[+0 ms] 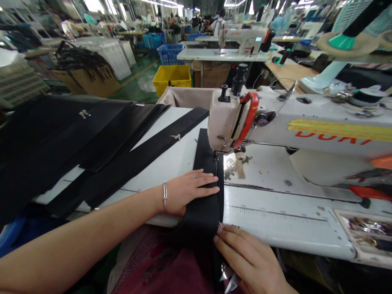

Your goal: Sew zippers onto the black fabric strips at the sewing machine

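Note:
A black fabric strip (202, 212) runs under the needle of the sewing machine (232, 122) and hangs over the table's front edge. My left hand (183, 190) lies flat on it, fingers stretched toward the seam line just in front of the presser foot. At the table edge, my right hand (248, 253) pinches the strip's right edge between thumb and fingers. Shiny metal pieces (228, 277) show below that hand; whether it holds them I cannot tell. To the left lies another black strip with a zipper slider (176, 137).
Large black fabric panels (61, 134) are stacked on the left of the table. A tray of small metal parts (367, 228) sits at the right edge. Behind the table stand a yellow crate (171, 77), a blue crate (170, 53) and another sewing machine (243, 38).

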### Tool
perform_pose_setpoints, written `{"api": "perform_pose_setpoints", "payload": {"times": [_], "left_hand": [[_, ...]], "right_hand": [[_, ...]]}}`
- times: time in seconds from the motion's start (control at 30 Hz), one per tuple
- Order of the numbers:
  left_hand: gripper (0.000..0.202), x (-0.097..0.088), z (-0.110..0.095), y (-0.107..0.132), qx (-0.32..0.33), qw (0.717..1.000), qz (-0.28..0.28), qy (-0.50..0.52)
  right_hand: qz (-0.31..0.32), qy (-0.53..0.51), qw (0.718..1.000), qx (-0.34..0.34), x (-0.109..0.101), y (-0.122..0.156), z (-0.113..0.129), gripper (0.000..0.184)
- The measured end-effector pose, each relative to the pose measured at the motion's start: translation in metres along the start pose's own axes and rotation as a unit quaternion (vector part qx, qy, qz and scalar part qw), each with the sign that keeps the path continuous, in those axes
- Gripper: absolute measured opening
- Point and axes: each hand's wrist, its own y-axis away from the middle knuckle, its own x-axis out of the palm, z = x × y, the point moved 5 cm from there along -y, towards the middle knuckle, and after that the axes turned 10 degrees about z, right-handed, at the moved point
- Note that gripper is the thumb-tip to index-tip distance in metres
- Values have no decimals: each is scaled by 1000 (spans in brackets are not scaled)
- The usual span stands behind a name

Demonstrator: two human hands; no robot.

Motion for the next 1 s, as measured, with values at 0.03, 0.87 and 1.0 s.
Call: {"api": "perform_pose_setpoints", "payload": {"times": [0.03,0.87,1.0], "left_hand": [[95,-1,1,0,0,1000,-1,1],[78,-13,36,-17,23,998,-52,35],[77,-17,30,-11,-26,998,-53,34]], "right_hand": [[1,-4,1000,-3,1,0,0,34],[-4,-62,998,31,3,-5,-6,31],[8,-73,997,25,6,-2,-7,34]]}}
